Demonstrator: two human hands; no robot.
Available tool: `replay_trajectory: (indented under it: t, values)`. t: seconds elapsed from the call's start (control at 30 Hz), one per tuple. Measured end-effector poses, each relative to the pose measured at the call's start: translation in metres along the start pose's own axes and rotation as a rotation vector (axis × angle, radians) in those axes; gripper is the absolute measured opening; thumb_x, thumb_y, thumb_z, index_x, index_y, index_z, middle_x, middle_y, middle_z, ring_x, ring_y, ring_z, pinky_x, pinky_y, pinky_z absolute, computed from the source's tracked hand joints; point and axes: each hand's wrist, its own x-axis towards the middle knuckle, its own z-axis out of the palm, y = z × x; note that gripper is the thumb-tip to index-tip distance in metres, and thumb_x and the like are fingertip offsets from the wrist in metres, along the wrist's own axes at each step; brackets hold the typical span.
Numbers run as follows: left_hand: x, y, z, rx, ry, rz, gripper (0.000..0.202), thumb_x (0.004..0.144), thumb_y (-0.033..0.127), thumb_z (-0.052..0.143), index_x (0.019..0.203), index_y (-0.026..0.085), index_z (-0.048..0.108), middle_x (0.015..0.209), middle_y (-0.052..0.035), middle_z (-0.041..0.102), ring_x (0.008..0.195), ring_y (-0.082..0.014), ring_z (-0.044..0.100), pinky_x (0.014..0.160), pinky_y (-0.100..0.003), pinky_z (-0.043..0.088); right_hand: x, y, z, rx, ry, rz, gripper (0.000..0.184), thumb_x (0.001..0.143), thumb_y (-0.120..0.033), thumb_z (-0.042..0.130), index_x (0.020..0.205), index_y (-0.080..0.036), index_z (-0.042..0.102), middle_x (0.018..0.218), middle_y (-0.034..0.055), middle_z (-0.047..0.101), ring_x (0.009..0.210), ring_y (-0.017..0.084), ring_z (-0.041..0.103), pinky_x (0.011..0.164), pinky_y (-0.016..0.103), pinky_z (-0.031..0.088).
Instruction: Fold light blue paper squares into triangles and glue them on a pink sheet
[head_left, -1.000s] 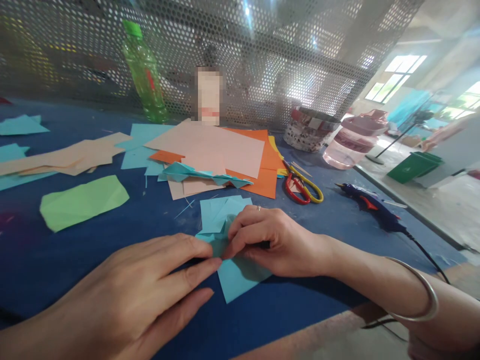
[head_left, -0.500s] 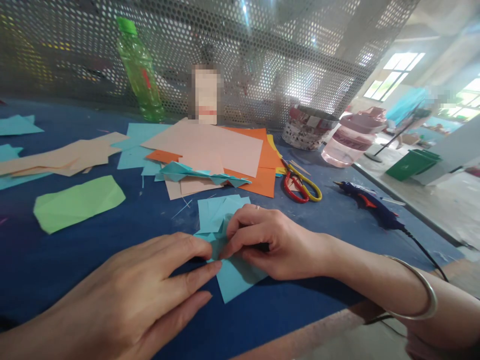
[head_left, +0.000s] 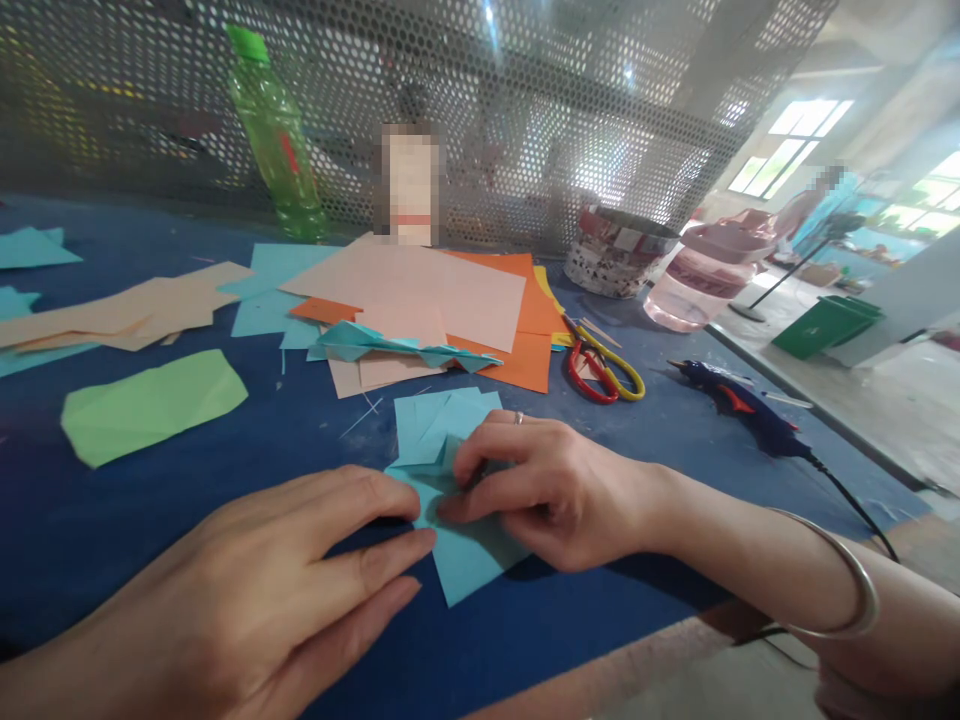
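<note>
Flat on the blue tabletop lies a light blue sheet of paper (head_left: 472, 555), with a folded part under the fingers. My left hand (head_left: 300, 570) has its fingers stretched out, the tips resting at the sheet's left edge. Curled over the sheet from the right, my right hand (head_left: 555, 490) presses and grips the paper at its fold; the thumb is hidden below the palm. A ring and a bangle are on that hand and arm. Just beyond the fingers lie more light blue paper pieces (head_left: 416, 420), partly overlapping the folded sheet.
Stacked pink (head_left: 420, 290) and orange paper (head_left: 525, 365) lies ahead, a strip of folded blue pieces (head_left: 360, 342) in front. Green paper (head_left: 157, 405) is left. Scissors (head_left: 600, 370), a glue gun (head_left: 750, 405), a pink bottle (head_left: 697, 280), a tub (head_left: 611, 265) and a green bottle (head_left: 277, 150) stand around.
My right hand has shifted slightly right and its fingers have parted a little over the fold. My left hand has drawn back slightly to the left.
</note>
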Motion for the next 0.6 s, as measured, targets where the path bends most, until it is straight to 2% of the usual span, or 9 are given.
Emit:
replay_trajectory:
  t: [0.13,0.33,0.53,0.6]
  values:
    - [0.0019,0.0006,0.0002,0.011,0.027,0.006,0.026,0.105,0.027,0.049,0.112,0.030,0.074,0.107,-0.0021,0.073,0.099,-0.0173,0.071,0.084,-0.027,0.061,0.0010,-0.0002,0.0006,0.045,0.024,0.015,0.038,0.079,0.004,0.051,0.101,-0.016,0.075,0.104,0.0088,0.069,0.093,0.017,0.065,0.090,0.032,0.056]
    - [0.0011,-0.0031,-0.0001,0.017,0.018,0.060,0.023,0.101,0.022,0.054,0.112,0.029,0.073,0.111,-0.0009,0.073,0.102,-0.0159,0.072,0.085,-0.023,0.061,0.0043,0.0023,0.0019,0.093,0.053,0.022,0.018,0.096,-0.009,0.060,0.104,-0.012,0.076,0.100,0.0098,0.070,0.093,0.016,0.066,0.087,0.027,0.056]
    - [0.0030,-0.0057,-0.0013,0.035,-0.018,0.084,0.027,0.100,0.020,0.054,0.119,0.026,0.072,0.114,-0.0028,0.073,0.104,-0.0175,0.072,0.085,-0.024,0.062,0.0044,0.0047,0.0045,-0.025,0.085,-0.067,0.023,0.095,-0.003,0.057,0.101,-0.013,0.076,0.101,0.0099,0.072,0.091,0.017,0.064,0.086,0.030,0.055]
    - [0.0053,-0.0032,-0.0024,-0.016,0.015,0.055,0.025,0.100,0.021,0.056,0.118,0.027,0.073,0.112,-0.0023,0.074,0.102,-0.0173,0.072,0.084,-0.023,0.062,0.0042,0.0049,0.0044,-0.062,0.084,-0.095,0.024,0.095,-0.002,0.054,0.098,-0.014,0.075,0.100,0.0089,0.073,0.090,0.017,0.064,0.086,0.031,0.055]
